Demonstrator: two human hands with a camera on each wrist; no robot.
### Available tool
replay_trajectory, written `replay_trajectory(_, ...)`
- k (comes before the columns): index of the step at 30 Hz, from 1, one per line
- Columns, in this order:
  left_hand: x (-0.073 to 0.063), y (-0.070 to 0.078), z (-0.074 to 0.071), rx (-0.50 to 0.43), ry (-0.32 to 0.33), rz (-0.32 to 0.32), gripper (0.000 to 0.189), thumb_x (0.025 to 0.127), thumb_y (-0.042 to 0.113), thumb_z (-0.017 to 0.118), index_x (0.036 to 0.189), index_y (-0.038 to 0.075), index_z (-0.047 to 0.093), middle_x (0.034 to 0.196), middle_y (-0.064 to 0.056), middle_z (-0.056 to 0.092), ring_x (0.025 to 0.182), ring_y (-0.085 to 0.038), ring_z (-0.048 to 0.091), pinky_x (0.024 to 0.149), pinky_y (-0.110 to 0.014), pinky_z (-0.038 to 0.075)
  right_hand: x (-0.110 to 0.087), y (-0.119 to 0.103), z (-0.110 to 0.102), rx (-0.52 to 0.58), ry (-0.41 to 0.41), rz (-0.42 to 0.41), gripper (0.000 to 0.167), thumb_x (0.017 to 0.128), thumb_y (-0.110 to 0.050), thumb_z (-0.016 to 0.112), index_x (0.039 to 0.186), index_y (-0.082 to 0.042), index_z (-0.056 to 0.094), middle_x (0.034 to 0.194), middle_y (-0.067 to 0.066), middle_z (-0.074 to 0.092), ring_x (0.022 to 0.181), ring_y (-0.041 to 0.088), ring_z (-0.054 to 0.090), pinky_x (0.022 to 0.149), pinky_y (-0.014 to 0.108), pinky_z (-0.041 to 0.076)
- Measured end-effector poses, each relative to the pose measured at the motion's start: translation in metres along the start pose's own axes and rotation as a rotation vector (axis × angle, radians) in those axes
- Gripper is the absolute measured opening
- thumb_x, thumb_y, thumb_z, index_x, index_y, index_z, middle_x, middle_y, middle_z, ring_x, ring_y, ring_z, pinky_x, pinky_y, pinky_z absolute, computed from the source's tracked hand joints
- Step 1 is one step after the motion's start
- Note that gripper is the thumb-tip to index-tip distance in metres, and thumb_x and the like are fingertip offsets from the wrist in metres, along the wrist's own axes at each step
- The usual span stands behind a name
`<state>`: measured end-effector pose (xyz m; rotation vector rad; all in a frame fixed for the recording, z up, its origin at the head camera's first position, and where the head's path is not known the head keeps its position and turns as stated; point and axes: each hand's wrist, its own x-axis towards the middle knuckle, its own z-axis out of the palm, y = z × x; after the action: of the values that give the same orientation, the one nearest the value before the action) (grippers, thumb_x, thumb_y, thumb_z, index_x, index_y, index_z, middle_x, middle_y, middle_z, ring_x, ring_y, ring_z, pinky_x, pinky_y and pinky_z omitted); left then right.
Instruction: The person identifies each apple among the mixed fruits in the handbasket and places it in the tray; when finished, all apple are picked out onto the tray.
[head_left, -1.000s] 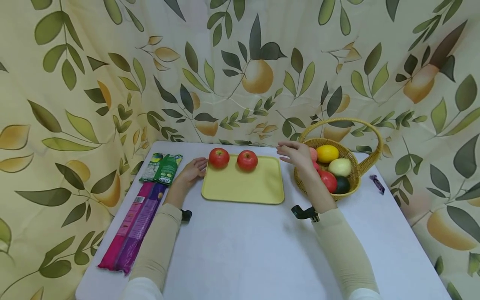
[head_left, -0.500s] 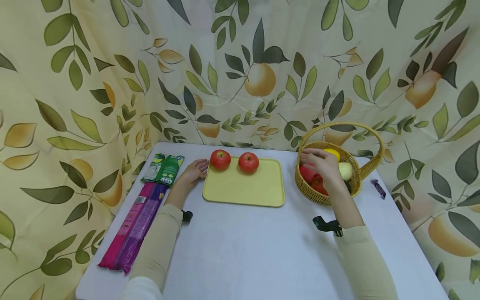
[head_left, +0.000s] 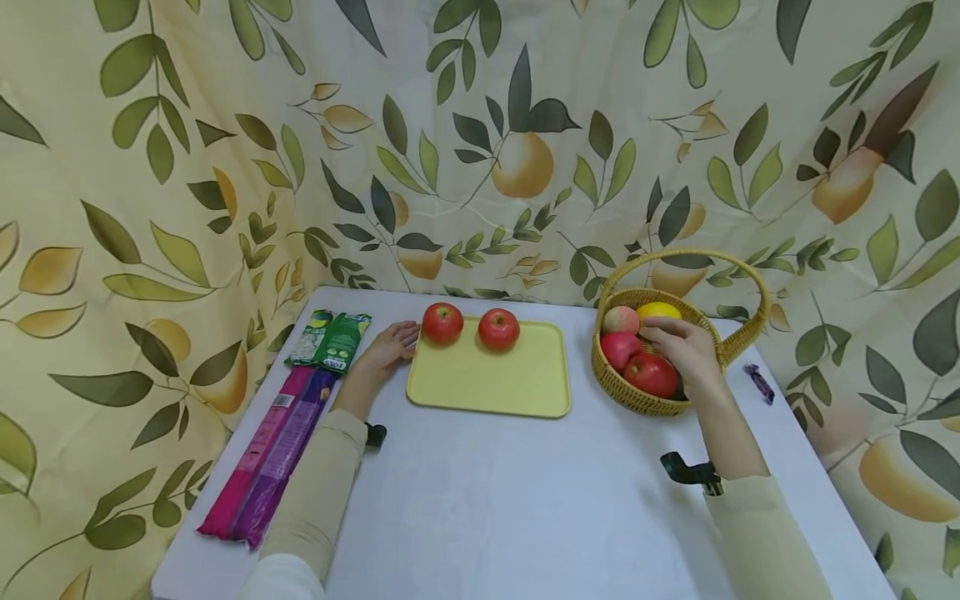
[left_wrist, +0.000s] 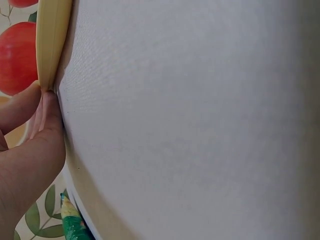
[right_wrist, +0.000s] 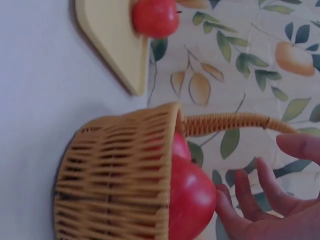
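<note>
My left hand (head_left: 388,347) holds the left rim of the yellow tray (head_left: 487,383); in the left wrist view, the thumb and fingers pinch the tray's edge. Two red apples (head_left: 442,323) sit along the back of the tray. Over the wicker basket (head_left: 630,398), my right hand (head_left: 686,350) reaches with fingers spread and holds nothing. The right wrist view has its fingers close beside a red fruit (right_wrist: 191,202) at the basket's rim. In the basket lie a peach (head_left: 621,321), a yellow lemon (head_left: 660,311) and red fruits (head_left: 651,375); my right hand hides the rest.
Left of the tray lie a green snack packet (head_left: 341,340) and long pink and purple packets (head_left: 258,454). A small dark-wrapped candy (head_left: 759,383) lies right of the basket, whose tall handle (head_left: 682,254) arches above it. A patterned curtain (head_left: 480,167) surrounds the white table.
My right hand has moved right, from between tray and basket to above the basket's fruit. The left hand stays at the tray's left rim. The view has tilted slightly upward.
</note>
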<state>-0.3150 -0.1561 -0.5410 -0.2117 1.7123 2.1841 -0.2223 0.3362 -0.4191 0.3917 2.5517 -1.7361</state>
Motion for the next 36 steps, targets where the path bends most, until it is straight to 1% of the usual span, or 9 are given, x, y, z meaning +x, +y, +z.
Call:
replay_trajectory(3,0.002,-0.002,0.0,-0.003,-0.002,-0.003,0.082,0.089,-0.031,0.043,0.163,0.0,0.023,0.168,-0.02,0.03,0.155,-0.029,0.03,0.124,-0.04,0.03,-0.003,0.006,-0.006,-0.083,0.009,-0.015,0.065,0.102,-0.046,0.064,0.148,-0.002,0.054,0.139,0.01,0.054,0.122,0.027,0.053,0.109,0.041,0.048)
replay_trajectory(5,0.002,-0.003,0.0,-0.002,-0.001,-0.005,0.083,0.088,-0.031,0.043,0.163,0.0,0.024,0.168,-0.02,0.031,0.155,-0.029,0.031,0.124,-0.039,0.031,-0.005,0.01,-0.01,-0.111,-0.005,-0.02,0.067,0.102,-0.046,0.062,0.149,0.0,0.052,0.147,0.018,0.05,0.128,0.034,0.048,0.114,0.055,0.041)
replay_trajectory(7,0.003,-0.005,-0.001,-0.004,0.002,-0.01,0.083,0.088,-0.031,0.043,0.163,0.001,0.025,0.168,-0.019,0.031,0.155,-0.028,0.031,0.124,-0.039,0.031,-0.006,0.015,-0.013,-0.148,-0.017,-0.022,0.068,0.103,-0.046,0.061,0.15,0.001,0.05,0.152,0.025,0.045,0.135,0.042,0.041,0.115,0.066,0.035)
replay_trajectory(10,0.003,-0.007,-0.002,-0.001,0.0,-0.01,0.084,0.088,-0.031,0.043,0.163,0.0,0.024,0.168,-0.019,0.031,0.155,-0.028,0.031,0.124,-0.04,0.031,-0.006,0.022,-0.016,-0.191,-0.021,-0.015,0.068,0.102,-0.044,0.062,0.15,0.003,0.049,0.156,0.03,0.041,0.143,0.049,0.032,0.114,0.074,0.029)
replay_trajectory(14,0.004,-0.007,-0.003,0.003,0.001,-0.007,0.084,0.087,-0.031,0.043,0.163,0.0,0.024,0.168,-0.019,0.031,0.155,-0.028,0.031,0.124,-0.039,0.031,-0.006,0.029,-0.019,-0.269,-0.021,-0.013,0.067,0.101,-0.042,0.065,0.148,0.003,0.051,0.153,0.03,0.045,0.143,0.051,0.033,0.114,0.073,0.03)
replay_trajectory(20,0.006,-0.006,-0.004,0.004,0.002,0.0,0.084,0.087,-0.032,0.044,0.162,0.0,0.025,0.168,-0.019,0.032,0.155,-0.028,0.031,0.123,-0.039,0.032,-0.006,0.034,-0.017,-0.369,-0.05,-0.035,0.066,0.1,-0.04,0.069,0.146,0.005,0.052,0.147,0.032,0.05,0.135,0.05,0.042,0.111,0.067,0.038)
replay_trajectory(28,0.005,-0.001,-0.003,0.006,-0.005,0.005,0.084,0.087,-0.032,0.043,0.163,-0.001,0.024,0.168,-0.019,0.031,0.155,-0.028,0.031,0.123,-0.04,0.033,-0.005,0.036,-0.012,-0.556,0.062,-0.053,0.073,0.094,-0.05,0.072,0.138,0.006,0.057,0.131,0.033,0.063,0.119,0.05,0.056,0.096,0.062,0.05)
replay_trajectory(31,0.004,-0.001,-0.001,0.001,-0.014,0.017,0.084,0.087,-0.033,0.042,0.163,-0.001,0.023,0.168,-0.02,0.029,0.156,-0.029,0.03,0.124,-0.039,0.031,-0.006,0.033,-0.012,-0.6,0.084,-0.042,0.077,0.091,-0.055,0.074,0.136,0.006,0.058,0.127,0.032,0.064,0.115,0.05,0.055,0.09,0.06,0.052)
replay_trajectory(36,0.002,-0.001,-0.002,0.002,-0.02,0.037,0.084,0.086,-0.034,0.04,0.162,-0.003,0.022,0.168,-0.022,0.028,0.156,-0.03,0.028,0.125,-0.039,0.029,-0.007,0.031,-0.014,-0.629,0.082,-0.028,0.082,0.088,-0.06,0.076,0.136,0.004,0.059,0.13,0.035,0.06,0.115,0.051,0.051,0.086,0.06,0.052)
